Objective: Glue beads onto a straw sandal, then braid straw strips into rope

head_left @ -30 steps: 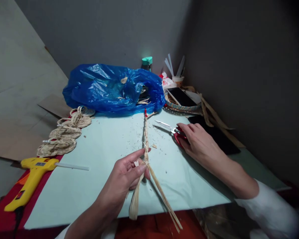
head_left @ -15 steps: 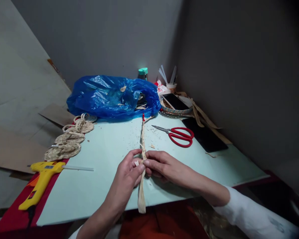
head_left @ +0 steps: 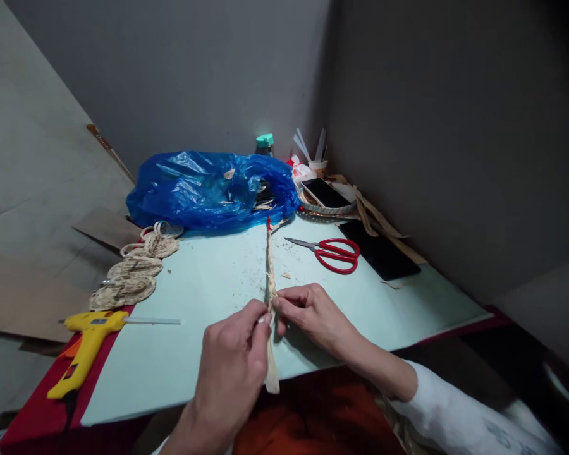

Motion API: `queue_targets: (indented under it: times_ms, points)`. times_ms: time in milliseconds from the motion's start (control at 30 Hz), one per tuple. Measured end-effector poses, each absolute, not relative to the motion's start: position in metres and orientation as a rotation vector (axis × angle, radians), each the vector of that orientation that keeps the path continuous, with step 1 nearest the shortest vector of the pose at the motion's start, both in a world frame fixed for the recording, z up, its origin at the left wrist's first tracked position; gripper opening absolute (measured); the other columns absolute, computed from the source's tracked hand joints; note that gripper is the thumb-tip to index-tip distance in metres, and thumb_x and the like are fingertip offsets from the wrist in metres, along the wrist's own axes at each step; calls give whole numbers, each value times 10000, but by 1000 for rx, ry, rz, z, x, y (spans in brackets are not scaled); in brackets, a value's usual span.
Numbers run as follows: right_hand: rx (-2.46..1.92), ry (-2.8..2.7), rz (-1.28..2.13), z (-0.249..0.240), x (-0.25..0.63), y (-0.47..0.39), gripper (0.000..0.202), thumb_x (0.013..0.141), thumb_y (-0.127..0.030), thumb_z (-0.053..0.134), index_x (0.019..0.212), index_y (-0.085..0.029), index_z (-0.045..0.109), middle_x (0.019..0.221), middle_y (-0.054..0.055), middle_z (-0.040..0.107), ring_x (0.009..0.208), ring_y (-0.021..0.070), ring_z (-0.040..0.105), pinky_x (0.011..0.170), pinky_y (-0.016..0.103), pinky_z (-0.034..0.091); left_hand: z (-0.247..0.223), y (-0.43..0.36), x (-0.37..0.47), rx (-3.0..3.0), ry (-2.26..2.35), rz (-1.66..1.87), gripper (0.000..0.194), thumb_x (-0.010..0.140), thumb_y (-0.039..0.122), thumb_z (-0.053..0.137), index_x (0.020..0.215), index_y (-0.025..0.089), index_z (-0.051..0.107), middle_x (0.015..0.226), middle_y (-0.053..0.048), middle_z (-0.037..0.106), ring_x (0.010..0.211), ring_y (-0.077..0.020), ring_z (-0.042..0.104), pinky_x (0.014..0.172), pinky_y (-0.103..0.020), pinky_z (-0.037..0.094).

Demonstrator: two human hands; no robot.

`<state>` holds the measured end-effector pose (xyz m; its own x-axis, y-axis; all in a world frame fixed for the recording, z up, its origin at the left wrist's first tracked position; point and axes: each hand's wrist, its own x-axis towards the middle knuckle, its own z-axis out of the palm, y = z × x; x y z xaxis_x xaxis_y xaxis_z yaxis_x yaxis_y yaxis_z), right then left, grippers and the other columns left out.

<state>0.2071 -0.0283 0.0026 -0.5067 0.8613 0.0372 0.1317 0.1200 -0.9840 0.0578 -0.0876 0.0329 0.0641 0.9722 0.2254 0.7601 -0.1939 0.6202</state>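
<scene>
A pale braided straw strip runs away from me over the light green table, its far end held at a red tip. My left hand is closed, thumb and forefinger pinching the strands at the near end of the braid. Just right of it, my right hand pinches the same braid between thumb and forefinger. Loose flat strands hang below my fingers toward the table's front edge.
Red-handled scissors and a black tablet-like slab lie right. A blue plastic bag and a basket with a phone stand behind. Coiled braids and a yellow glue gun lie left.
My left hand has turned so that its back shows more, and its fingers are closed tighter on the strands. My right hand has opened out slightly from the left one. The view has shifted slightly.
</scene>
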Motion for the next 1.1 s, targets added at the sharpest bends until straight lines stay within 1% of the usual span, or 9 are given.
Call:
queue_targets:
  times_ms: [133, 267, 467, 567, 633, 700, 800, 933, 1100]
  points:
    - [-883, -1585, 1601, 5, 210, -29, 332, 873, -362, 536, 700, -107, 661, 633, 13, 592, 572, 107, 464, 577, 235, 349, 12, -96, 81, 2569, 1774, 825, 250, 829, 43, 417, 820, 144, 645, 644, -63, 637, 549, -176, 591, 560, -284, 365]
    - [-809, -1447, 1765, 5, 213, -29, 290, 839, -355, 594, 795, -85, 687, 804, 81, 671, 663, 128, 537, 662, 248, 405, 0, -101, 91, 2833, 1731, 770, 291, 779, -26, 399, 807, 124, 646, 606, -68, 601, 529, -189, 570, 544, -308, 355]
    - [-794, -1520, 1637, 0, 214, -29, 266, 869, -283, 543, 677, -117, 623, 684, 28, 611, 642, 108, 513, 626, 216, 386, 28, -92, 60, 2257, 1702, 1048, 163, 893, 218, 477, 814, 172, 612, 778, -76, 622, 789, -215, 553, 737, -335, 399]
    - [-782, -1563, 1642, 1, 214, -30, 284, 888, -294, 513, 675, -124, 593, 697, 28, 592, 635, 106, 506, 595, 210, 375, 32, -72, 50, 1758, 1599, 1015, 184, 890, 310, 495, 959, 176, 602, 950, -80, 633, 899, -207, 562, 808, -332, 418]
    - [-730, -1582, 1646, 0, 214, -30, 267, 904, -299, 486, 712, -132, 568, 738, 33, 603, 668, 115, 530, 634, 218, 396, 26, -60, 51, 1479, 1334, 908, 205, 858, 321, 528, 989, 171, 578, 818, -34, 612, 727, -149, 556, 662, -260, 433]
    - [-710, -1647, 1606, -1, 217, -31, 247, 918, -288, 458, 745, -138, 549, 778, 42, 620, 719, 130, 555, 699, 234, 413, 17, -52, 56, 1248, 1160, 852, 198, 829, 323, 552, 942, 159, 550, 680, 21, 531, 498, -74, 393, 451, -191, 302]
    - [-807, -1858, 1433, -1, 223, -34, 234, 936, -259, 424, 779, -144, 554, 775, 39, 632, 748, 136, 567, 749, 241, 410, 7, -51, 63, 1050, 1098, 855, 215, 810, 336, 577, 921, 164, 515, 566, 85, 397, 426, -45, 166, 378, -181, 114]
    - [-1108, -2191, 999, 8, 229, -42, 204, 947, -211, 392, 857, -163, 568, 692, 14, 622, 618, 121, 539, 612, 229, 359, 6, -56, 66, 1052, 1186, 880, 212, 817, 350, 576, 912, 166, 533, 487, 122, 266, 406, -45, 129, 368, -183, 103]
    - [-1415, -2471, 288, 23, 226, -57, 134, 822, -61, 480, 828, -164, 564, 778, 49, 630, 645, 162, 559, 545, 290, 258, 6, -59, 69, 1185, 1357, 959, 197, 806, 314, 588, 711, 144, 557, 453, 67, 430, 407, -35, 241, 389, -167, 151]
